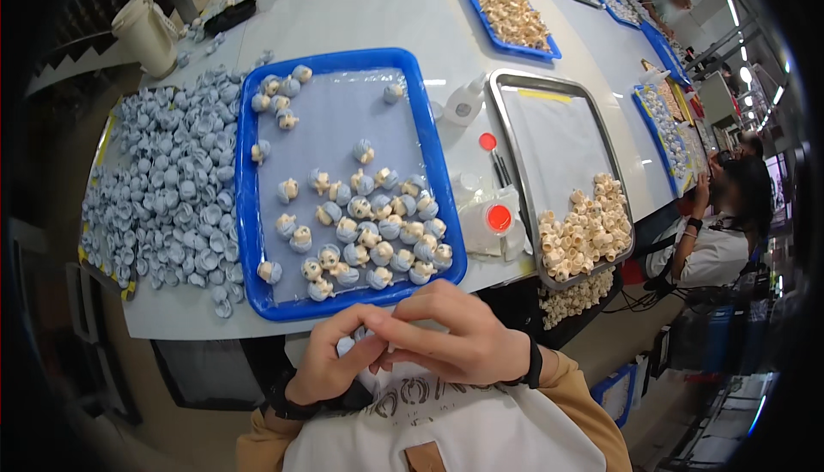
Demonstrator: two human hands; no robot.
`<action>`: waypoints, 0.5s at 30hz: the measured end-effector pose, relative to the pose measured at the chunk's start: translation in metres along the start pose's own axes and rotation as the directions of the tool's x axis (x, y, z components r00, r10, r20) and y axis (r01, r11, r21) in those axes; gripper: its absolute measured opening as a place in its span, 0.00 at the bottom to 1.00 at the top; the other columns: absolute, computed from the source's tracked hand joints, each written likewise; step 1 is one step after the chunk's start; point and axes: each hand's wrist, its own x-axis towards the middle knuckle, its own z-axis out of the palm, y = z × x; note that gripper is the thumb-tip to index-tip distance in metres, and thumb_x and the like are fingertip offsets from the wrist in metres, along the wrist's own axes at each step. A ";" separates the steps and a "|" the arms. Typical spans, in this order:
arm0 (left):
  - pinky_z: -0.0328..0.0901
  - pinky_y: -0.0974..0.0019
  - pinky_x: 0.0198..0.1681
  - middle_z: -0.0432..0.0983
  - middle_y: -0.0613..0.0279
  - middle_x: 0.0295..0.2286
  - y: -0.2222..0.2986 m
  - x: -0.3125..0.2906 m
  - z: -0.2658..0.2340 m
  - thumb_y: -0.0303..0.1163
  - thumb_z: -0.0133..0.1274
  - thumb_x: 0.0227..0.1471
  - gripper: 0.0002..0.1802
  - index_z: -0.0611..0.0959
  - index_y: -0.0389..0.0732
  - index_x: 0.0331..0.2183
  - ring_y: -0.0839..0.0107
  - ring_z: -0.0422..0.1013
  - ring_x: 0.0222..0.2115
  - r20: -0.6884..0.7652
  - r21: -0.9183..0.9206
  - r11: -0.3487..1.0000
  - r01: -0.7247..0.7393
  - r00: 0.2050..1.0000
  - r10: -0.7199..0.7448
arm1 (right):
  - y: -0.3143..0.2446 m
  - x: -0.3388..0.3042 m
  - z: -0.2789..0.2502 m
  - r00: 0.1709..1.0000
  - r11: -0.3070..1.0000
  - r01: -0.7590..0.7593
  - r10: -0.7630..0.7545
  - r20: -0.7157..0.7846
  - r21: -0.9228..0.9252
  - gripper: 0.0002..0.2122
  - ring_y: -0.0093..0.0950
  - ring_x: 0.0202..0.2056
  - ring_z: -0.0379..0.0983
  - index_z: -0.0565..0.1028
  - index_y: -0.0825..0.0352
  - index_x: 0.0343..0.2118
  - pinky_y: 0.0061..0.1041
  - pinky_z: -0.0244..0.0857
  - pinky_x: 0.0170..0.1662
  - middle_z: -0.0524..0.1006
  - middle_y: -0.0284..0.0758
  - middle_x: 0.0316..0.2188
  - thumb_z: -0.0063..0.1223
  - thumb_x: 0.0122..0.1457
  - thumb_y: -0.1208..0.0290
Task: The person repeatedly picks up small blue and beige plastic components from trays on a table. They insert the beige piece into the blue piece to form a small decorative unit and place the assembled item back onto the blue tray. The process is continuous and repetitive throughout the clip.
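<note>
My left hand (330, 360) and my right hand (459, 335) meet in front of my chest, just off the near table edge. Between the left fingers shows a light-blue rounded doll-head piece (346, 345), mostly covered. The right fingers are bent and pressed in against the left fingertips around it; their exact grip is hidden. Beyond my hands lies a blue tray (418, 120) with several small doll heads (360, 208), cream faces with light-blue hair, crowded toward its near right part.
Left of the tray is a large heap of light-blue hair shells (176, 189). To the right are a metal tray (532, 146) with cream parts (588, 227), a squeeze bottle (466, 100) and a red-topped jar (498, 217). Another person (730, 223) sits at far right.
</note>
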 end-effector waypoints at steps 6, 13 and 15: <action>0.62 0.77 0.26 0.72 0.62 0.30 -0.001 0.003 -0.004 0.30 0.51 0.52 0.12 0.75 0.34 0.38 0.79 0.68 0.26 0.004 -0.028 0.998 -0.053 0.999 0.053 | 0.004 0.000 0.001 0.996 0.997 0.040 -0.034 -0.077 0.073 0.19 0.31 0.34 0.71 0.75 0.68 0.39 0.26 0.66 0.35 0.75 0.36 0.37 0.62 0.39 0.79; 0.62 0.77 0.28 0.73 0.60 0.32 -0.011 0.011 -0.004 0.31 0.56 0.49 0.14 0.77 0.33 0.36 0.79 0.68 0.27 -0.116 0.136 0.960 -0.246 0.958 0.262 | 0.001 -0.004 0.014 0.976 0.983 -0.112 0.136 -0.168 0.143 0.19 0.29 0.31 0.70 0.77 0.65 0.39 0.22 0.65 0.33 0.72 0.36 0.34 0.65 0.40 0.79; 0.63 0.78 0.26 0.73 0.59 0.31 -0.007 0.007 0.000 0.35 0.55 0.50 0.16 0.77 0.33 0.38 0.78 0.69 0.26 -0.156 0.020 0.994 -0.104 0.982 0.105 | 0.000 -0.004 0.011 0.970 0.984 -0.128 0.149 -0.190 0.122 0.17 0.29 0.29 0.71 0.77 0.66 0.38 0.24 0.67 0.32 0.73 0.37 0.32 0.63 0.40 0.81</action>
